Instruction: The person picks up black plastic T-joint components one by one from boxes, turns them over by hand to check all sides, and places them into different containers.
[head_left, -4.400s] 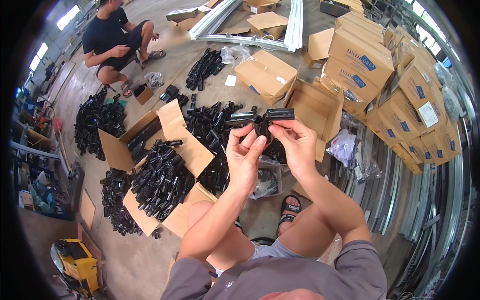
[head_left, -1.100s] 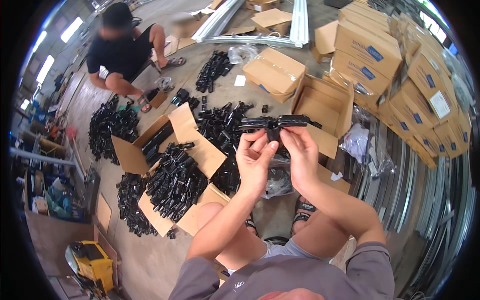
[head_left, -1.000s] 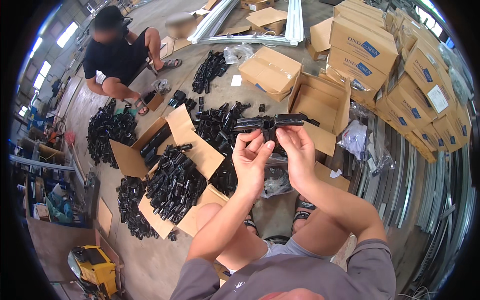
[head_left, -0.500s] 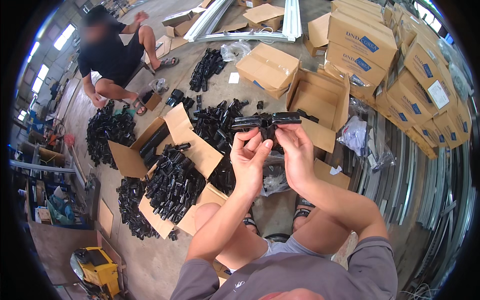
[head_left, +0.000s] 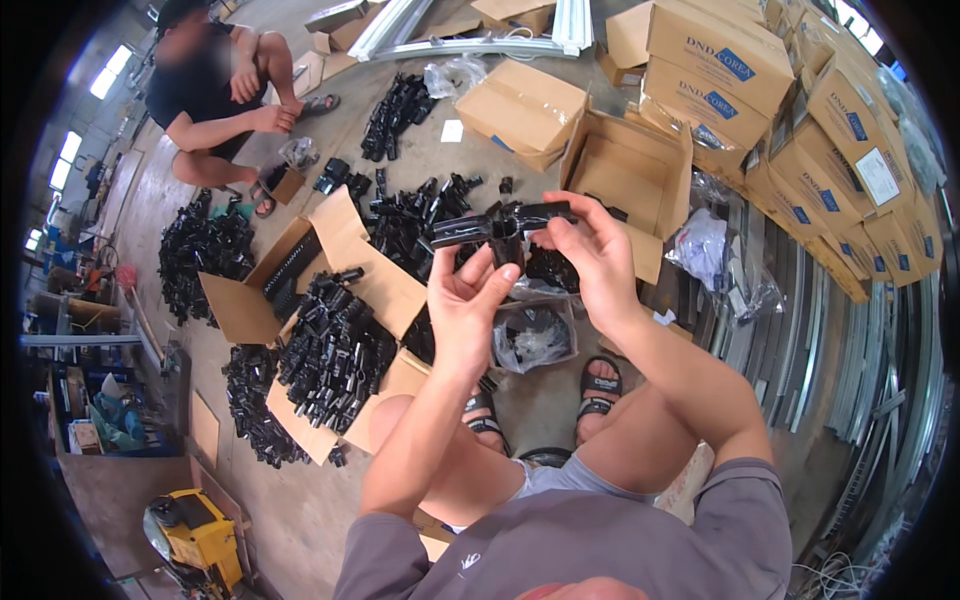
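Between my two hands is a glossy black branched connector (head_left: pixel 508 228), held up in front of me with its long arms pointing left and right. My left hand (head_left: pixel 466 308) grips it from below, the thumb on the short stub that points down. My right hand (head_left: pixel 592 262) has its fingers and thumb closed about the right arm of the piece. Below my hands stands a small open box (head_left: pixel 574 350) lined with a clear plastic bag, with dark parts inside. A large heap of similar black parts (head_left: pixel 335 345) lies in an open carton to the left.
More black parts (head_left: pixel 205 245) lie in piles on the floor. A person (head_left: pixel 225 90) squats at the far left. Open cartons (head_left: pixel 625 170) stand ahead, stacked cartons (head_left: pixel 720 60) and long metal profiles (head_left: pixel 800 350) on the right. A yellow machine (head_left: pixel 200 535) stands at lower left.
Both hands have shifted slightly left with the connector, which is now turned and tilted, its right end higher. My right hand's fingers have spread further along its arm. The other person's hands have come together.
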